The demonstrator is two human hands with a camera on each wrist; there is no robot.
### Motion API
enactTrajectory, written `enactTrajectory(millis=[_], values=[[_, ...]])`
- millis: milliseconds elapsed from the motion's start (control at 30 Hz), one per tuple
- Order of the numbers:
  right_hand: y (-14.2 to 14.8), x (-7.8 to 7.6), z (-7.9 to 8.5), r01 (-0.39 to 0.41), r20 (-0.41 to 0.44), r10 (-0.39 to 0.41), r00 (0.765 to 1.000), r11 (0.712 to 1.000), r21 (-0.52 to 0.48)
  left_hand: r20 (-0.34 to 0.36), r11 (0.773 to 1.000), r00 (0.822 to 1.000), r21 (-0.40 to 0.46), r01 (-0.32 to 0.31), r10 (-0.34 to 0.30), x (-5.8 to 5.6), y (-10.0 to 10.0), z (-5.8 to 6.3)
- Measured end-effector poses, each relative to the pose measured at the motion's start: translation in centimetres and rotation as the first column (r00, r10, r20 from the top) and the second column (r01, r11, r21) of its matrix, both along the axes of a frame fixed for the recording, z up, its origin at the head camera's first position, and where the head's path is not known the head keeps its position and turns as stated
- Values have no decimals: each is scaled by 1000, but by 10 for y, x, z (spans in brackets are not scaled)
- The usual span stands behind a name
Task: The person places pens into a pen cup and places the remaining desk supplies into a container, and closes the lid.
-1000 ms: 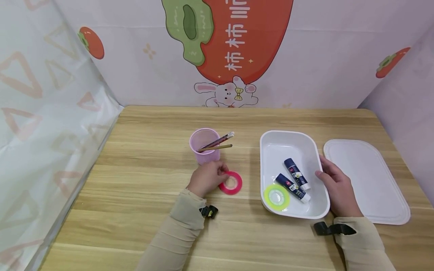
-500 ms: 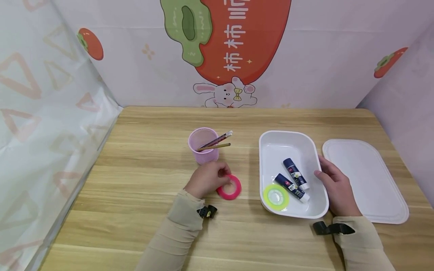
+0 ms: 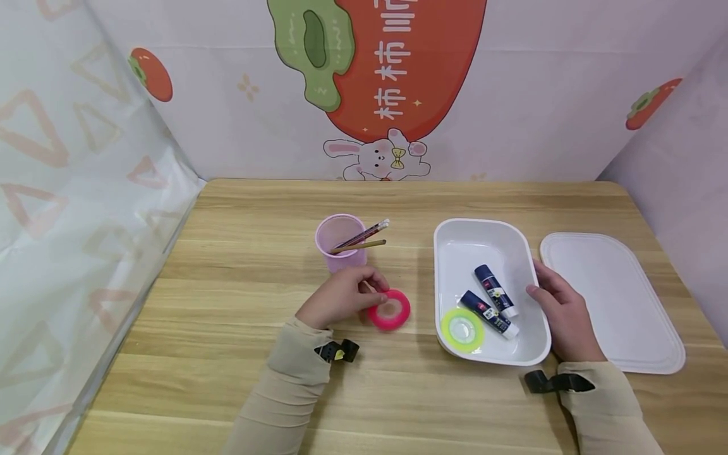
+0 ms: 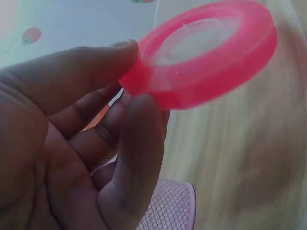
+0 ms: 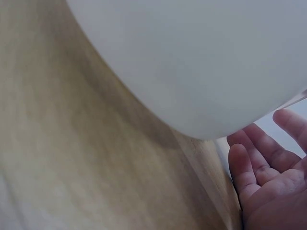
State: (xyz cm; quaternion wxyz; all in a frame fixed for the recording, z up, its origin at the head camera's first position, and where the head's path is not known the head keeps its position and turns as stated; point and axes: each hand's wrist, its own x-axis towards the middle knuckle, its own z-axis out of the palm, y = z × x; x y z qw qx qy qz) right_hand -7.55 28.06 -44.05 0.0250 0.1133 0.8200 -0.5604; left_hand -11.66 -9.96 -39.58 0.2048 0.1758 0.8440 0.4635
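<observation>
A roll of pink tape is pinched at its edge between the thumb and fingertips of my left hand. In the left wrist view the pink tape tilts, with its clear core showing. My right hand holds the right side of a white plastic box, thumb at the rim and fingers outside the wall. From the right wrist, my fingers show bent beside the box's underside. Inside the box lie two dark blue glue sticks and a roll of yellow tape.
A pink cup with several pencils stands just behind my left hand. The white lid lies flat to the right of the box, partly behind my right hand. A printed cloth backs the wooden table.
My left hand has shifted slightly, drawing its wrist back to the left, and the pink tape has turned a little in its fingers. My right hand and the box stay put.
</observation>
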Motion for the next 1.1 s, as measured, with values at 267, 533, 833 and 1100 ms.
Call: enactTrajectory(millis=[267,533,833,1100], values=[[0,0,0,3,1,-3,1000,1000,3,127,980,992,197,-21,-4,2,2,5],[1,-1,-2,5,-3,-5,1000,1000,-6,204,917,978,396,-41,-45,5,12,7],[-1,-1,0,-2,3,2,1000,1000,7,228,865,972,498,-64,-59,10,24,5],[1,-1,-2,3,-2,-3,1000,1000,-8,212,862,975,505,-52,-66,14,40,0]])
